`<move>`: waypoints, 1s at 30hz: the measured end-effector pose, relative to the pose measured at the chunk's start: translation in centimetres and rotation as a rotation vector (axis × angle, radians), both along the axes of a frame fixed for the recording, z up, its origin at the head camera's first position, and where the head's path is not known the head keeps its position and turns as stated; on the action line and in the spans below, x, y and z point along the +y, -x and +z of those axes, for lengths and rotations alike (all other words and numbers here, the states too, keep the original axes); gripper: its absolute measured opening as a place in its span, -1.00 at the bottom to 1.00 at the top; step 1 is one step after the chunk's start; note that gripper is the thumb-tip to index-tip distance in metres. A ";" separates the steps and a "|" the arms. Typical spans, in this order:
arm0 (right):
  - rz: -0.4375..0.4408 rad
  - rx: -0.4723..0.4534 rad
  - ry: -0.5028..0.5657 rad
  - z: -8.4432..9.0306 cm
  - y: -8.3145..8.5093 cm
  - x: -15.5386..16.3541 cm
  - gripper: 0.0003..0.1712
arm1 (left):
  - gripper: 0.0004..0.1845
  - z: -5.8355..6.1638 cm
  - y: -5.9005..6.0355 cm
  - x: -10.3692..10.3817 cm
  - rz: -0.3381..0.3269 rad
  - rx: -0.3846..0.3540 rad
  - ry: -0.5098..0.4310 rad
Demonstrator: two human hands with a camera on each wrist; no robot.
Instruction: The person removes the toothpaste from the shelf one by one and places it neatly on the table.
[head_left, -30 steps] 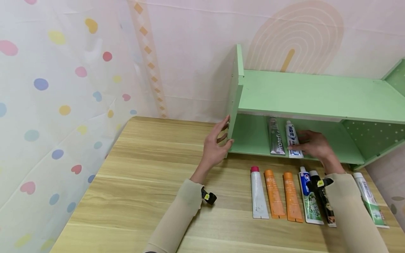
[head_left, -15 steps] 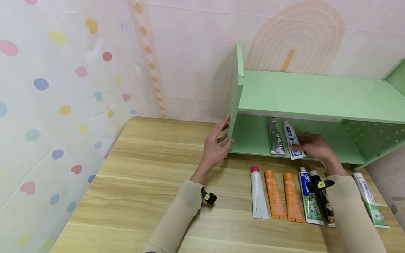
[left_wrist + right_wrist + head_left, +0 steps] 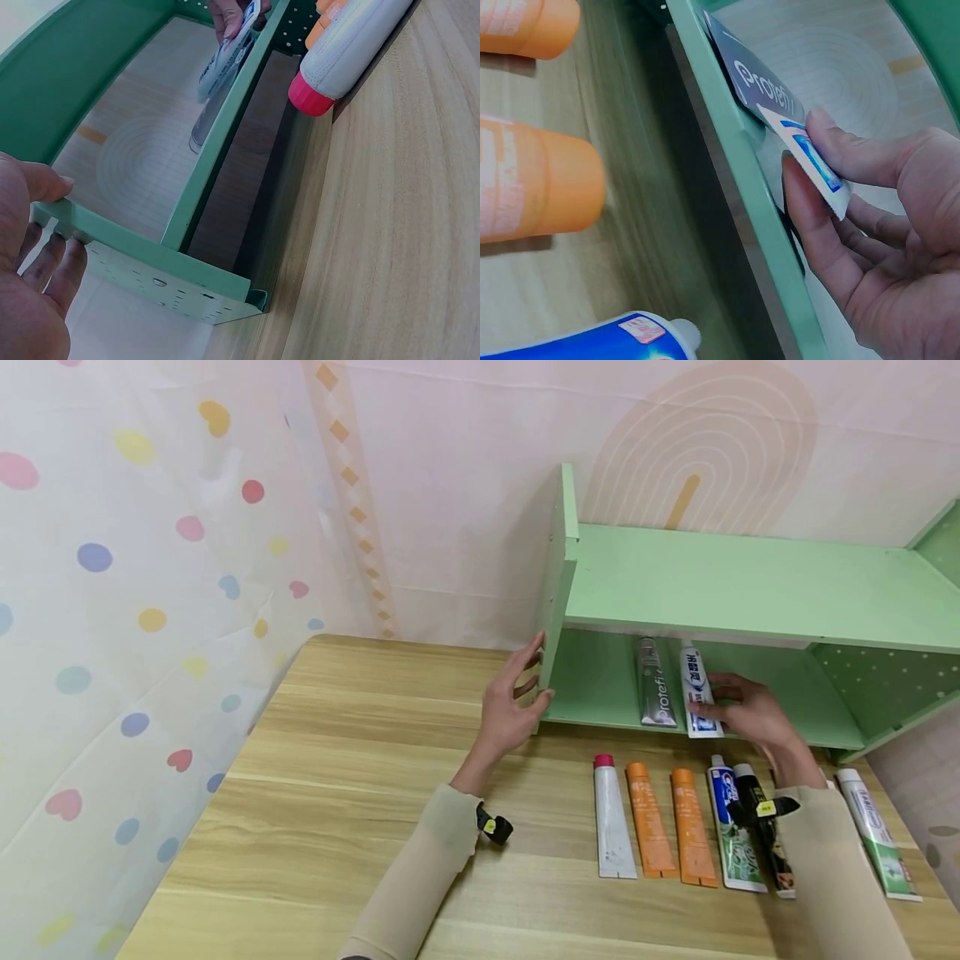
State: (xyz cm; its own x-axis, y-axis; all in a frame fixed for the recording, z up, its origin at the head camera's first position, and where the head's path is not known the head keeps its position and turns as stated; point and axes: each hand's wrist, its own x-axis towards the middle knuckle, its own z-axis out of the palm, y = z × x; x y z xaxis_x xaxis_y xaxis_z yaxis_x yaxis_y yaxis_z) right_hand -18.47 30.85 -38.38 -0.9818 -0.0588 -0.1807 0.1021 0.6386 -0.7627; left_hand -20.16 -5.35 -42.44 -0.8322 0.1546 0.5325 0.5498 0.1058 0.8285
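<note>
My right hand [image 3: 750, 708] pinches a white-and-blue toothpaste tube [image 3: 696, 681] by its flat end, thumb on top and fingers beneath, as the right wrist view shows. The tube lies over the lower level of the green shelf [image 3: 757, 581], its flat end reaching past the front edge. Just left of it, a grey "Protefi" tube [image 3: 656, 685] lies on that same level. At the shelf's left side panel [image 3: 561, 585], my left hand [image 3: 510, 702] grips the front edge, thumb on one side and fingers on the outer face [image 3: 52, 270].
On the wooden table [image 3: 360, 760] before the shelf lie a white tube with a red cap [image 3: 615, 818], two orange tubes [image 3: 651, 822], a blue-green tube [image 3: 738, 827], a black tube [image 3: 765, 835] and a white-green tube [image 3: 877, 835]. My right sleeve overlaps part of this row.
The white-and-blue tube's cap end swung left, then back right to point more straight toward the shelf's back. My right hand shifted slightly right. The left hand kept its place.
</note>
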 end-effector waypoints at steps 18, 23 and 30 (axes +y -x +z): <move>-0.031 0.029 -0.006 -0.2 -2.1 -0.5 0.03 | -0.09 0.1 -0.1 0.2 -0.008 -0.001 -0.021; -0.033 0.053 0.027 -0.4 -2.7 -0.7 0.00 | -0.08 0.0 0.0 0.2 -0.006 -0.013 -0.013; -0.027 0.071 0.026 -0.5 -3.5 -1.2 -0.02 | -0.08 0.0 -0.1 0.3 -0.007 -0.015 -0.004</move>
State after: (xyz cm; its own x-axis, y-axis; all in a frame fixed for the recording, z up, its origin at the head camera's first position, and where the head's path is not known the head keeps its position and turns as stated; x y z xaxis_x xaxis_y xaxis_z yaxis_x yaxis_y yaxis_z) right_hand -14.96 29.63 -38.85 -0.9934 -0.0359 -0.1088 0.0638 0.6159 -0.7853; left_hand -20.10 -5.08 -42.43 -0.8388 0.1581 0.5209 0.5384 0.0989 0.8369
